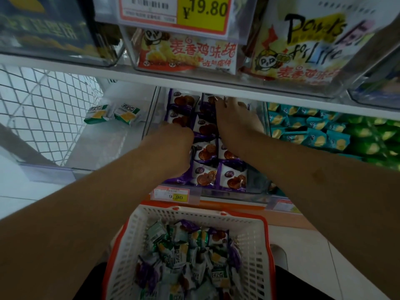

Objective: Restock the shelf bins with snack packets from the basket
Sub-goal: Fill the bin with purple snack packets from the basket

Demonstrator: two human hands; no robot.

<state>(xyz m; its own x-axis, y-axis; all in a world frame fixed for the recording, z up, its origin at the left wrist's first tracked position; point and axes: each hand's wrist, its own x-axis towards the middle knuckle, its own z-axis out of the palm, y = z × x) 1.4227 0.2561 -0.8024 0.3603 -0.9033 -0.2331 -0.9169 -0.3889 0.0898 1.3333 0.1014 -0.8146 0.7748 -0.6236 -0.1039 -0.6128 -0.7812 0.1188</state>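
Note:
A clear shelf bin (151,109) on the lower shelf holds several purple snack packets (205,152) in rows. My left hand (175,148) lies on the bin's left column, its fingers bent down among the packets; whether they hold one is hidden. Further back, my right hand (232,114) rests with straight fingers on the packets at the rear right of the bin. Below, a white basket (249,234) with an orange rim holds a loose heap of green and purple packets (184,256).
Two green packets (112,113) lie in the bin to the left, beside a wire mesh panel (43,100). Teal and green packets (313,131) fill the bins to the right. Large chip bags (188,53) and a price tag (177,14) hang on the shelf above.

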